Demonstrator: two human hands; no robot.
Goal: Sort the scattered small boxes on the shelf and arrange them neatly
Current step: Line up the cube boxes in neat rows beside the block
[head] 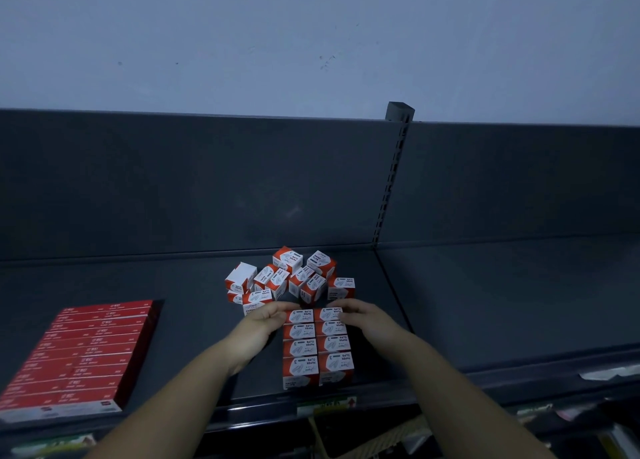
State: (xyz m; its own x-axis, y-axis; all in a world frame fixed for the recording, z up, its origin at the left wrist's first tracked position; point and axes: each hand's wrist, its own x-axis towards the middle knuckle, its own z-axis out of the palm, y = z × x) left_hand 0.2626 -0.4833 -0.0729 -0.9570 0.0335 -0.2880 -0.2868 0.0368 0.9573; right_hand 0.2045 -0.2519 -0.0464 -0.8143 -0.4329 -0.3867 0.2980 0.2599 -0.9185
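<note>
On the dark grey shelf [467, 303], centre front: a neat block [317, 354] of red-and-white paper-clip boxes, two columns by four rows, sides touching. Left hand [265, 322] grips the back-left box [302, 316], its fingers [282, 308] curled together round the outer edge. Right hand [363, 316] holds the back-right box [329, 314], fingers [341, 304] curled close over its far side; thumb position cannot be told. Just behind the block, a loose heap [291, 278] of the same boxes, tilted and piled at odd angles. Well to the left, flat red packs [83, 351] lie in a tidy stack. Behind all, the back panel [207, 181] and a slotted upright [391, 188].
</note>
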